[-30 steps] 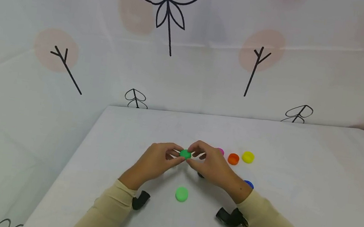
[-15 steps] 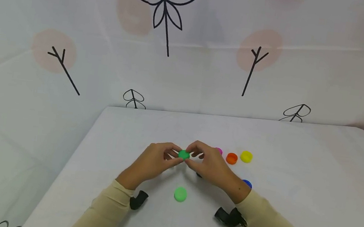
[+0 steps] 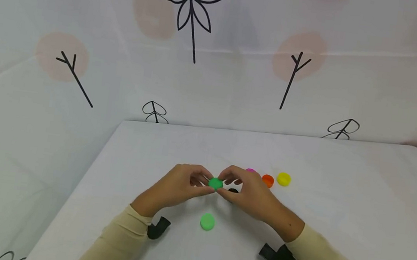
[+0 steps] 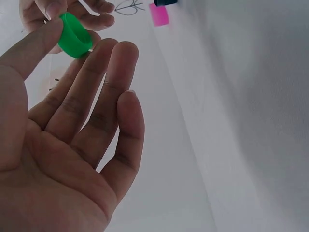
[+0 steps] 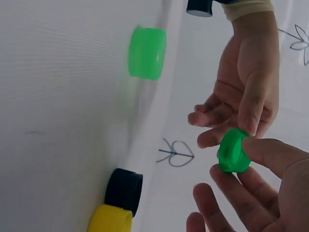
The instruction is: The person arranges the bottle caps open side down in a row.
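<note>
A green bottle cap (image 3: 215, 183) is raised over the white table, pinched from both sides. My left hand (image 3: 182, 187) grips its left side between thumb and fingertips. On the opposite side, my right hand (image 3: 253, 194) pinches it with thumb and index finger. The left wrist view shows the hollow underside of the green cap (image 4: 76, 36), while the other fingers stay loosely spread. A light green cap (image 3: 207, 222) lies on the table nearer to me, between the forearms. Just behind my right thumb, a black cap (image 3: 233, 190) is partly covered.
Beyond my right hand lie an orange cap (image 3: 267, 181), a yellow cap (image 3: 284, 179) and a mostly hidden magenta cap (image 3: 251, 170). The right wrist view has a yellow cap (image 5: 111, 220) beside the black one. A patterned white cloth (image 3: 229, 85) hangs behind the table (image 3: 152, 140).
Both hands have come slightly toward me and to the right with the green cap. My right forearm has shifted right, hiding the blue cap; more of the black cap shows.
</note>
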Tool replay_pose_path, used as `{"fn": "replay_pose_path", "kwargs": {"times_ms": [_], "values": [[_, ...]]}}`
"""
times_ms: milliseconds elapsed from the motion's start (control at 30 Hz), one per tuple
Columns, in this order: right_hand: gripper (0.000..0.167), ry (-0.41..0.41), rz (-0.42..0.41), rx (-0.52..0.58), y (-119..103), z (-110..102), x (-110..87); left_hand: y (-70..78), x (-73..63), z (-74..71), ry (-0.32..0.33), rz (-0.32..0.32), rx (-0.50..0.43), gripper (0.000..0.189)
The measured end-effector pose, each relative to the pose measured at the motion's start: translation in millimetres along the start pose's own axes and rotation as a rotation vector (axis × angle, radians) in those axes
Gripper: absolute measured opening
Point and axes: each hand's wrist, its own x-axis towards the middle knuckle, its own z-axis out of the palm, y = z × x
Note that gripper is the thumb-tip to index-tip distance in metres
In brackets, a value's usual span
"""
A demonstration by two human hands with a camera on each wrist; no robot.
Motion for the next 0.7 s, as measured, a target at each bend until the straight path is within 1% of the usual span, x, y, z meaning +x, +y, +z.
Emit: {"fn": "replay_pose_path", "kwargs": {"times_ms": [133,400,567,700], "values": [[0.021,-0.023,0.025,-0.002,0.2,-3.6,-13.3,5.4,-1.5,4.7,-0.056,0.027,0.007,0.019],[0.021,-0.049,0.063,0.026,1.1,-3.5,-34.9,12.9,-3.6,13.3,-0.145,0.043,0.066,0.02],[0.023,-0.057,0.072,0.022,4.0,-2.9,-42.8,14.1,-2.2,19.7,-0.183,0.056,0.072,0.018],[0.025,-0.089,0.062,0.029,6.5,1.4,-46.0,13.9,-5.2,22.9,-0.212,0.039,0.102,0.016]]}}
